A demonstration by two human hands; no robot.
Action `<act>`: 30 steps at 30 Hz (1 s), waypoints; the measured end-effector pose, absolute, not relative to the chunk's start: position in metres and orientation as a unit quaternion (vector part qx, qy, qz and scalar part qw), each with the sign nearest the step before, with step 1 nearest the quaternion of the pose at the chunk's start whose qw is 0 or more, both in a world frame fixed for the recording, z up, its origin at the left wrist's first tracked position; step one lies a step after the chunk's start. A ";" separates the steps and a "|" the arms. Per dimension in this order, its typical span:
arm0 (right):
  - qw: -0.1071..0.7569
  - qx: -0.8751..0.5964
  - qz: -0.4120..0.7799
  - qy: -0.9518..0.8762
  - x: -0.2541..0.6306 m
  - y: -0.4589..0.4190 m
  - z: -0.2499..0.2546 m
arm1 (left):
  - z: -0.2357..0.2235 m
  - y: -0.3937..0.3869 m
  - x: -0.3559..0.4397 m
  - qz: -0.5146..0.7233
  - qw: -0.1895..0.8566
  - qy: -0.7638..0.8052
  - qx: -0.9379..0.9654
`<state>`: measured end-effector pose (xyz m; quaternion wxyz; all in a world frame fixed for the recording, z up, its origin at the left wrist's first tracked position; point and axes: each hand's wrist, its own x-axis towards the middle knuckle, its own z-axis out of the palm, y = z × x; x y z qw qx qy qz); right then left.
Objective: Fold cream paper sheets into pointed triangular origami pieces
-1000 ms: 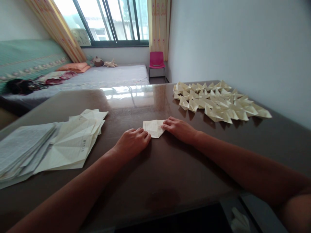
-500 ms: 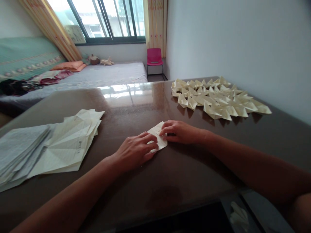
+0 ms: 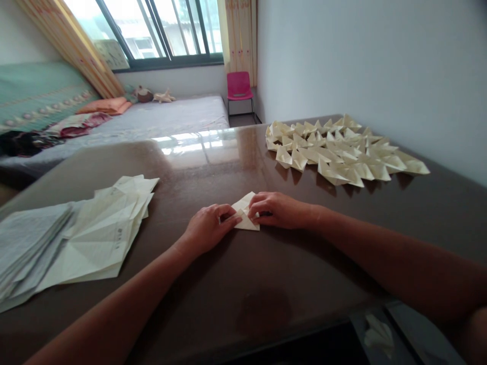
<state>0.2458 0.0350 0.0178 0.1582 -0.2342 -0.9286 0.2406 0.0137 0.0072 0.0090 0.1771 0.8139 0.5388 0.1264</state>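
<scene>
A small cream sheet of folded paper [image 3: 247, 221] lies on the brown table [image 3: 213, 294] between my hands. My left hand [image 3: 211, 223] pinches its left edge, thumb and fingers together. From the right, my right hand [image 3: 279, 209] has its curled fingers closed on the paper's right side. A flap is turned over at the near part, and the fingers cover both side edges.
Several folded paper boats [image 3: 338, 152] stand in rows at the back right. Loose sheets, cream paper [image 3: 102, 238] and grey printed paper [image 3: 30, 233], are stacked at the left. A bed [image 3: 182, 111] and a pink chair [image 3: 239, 87] stand beyond the table.
My left hand has drawn back slightly to the left, going from fingers spread over the paper to a pinch at its edge. A flap now shows folded across the near side.
</scene>
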 end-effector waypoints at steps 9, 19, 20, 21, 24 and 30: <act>0.148 -0.265 0.229 -0.925 0.247 0.033 0.022 | 0.016 0.009 0.018 0.067 0.140 0.562 0.812; 0.123 -0.177 0.200 -0.956 0.254 0.034 0.029 | 0.017 0.009 0.020 0.055 0.131 0.568 0.811; 0.117 -0.166 0.193 -0.960 0.255 0.034 0.030 | 0.017 0.009 0.020 0.055 0.131 0.568 0.811; 0.109 -0.158 0.185 -0.964 0.256 0.034 0.032 | 0.017 0.008 0.021 0.057 0.130 0.568 0.811; 0.084 -0.144 0.154 -0.974 0.259 0.031 0.035 | 0.015 0.007 0.022 0.069 0.109 0.567 0.813; 0.065 -0.196 0.068 -0.976 0.247 0.022 0.034 | 0.009 0.002 0.025 0.072 0.043 0.550 0.831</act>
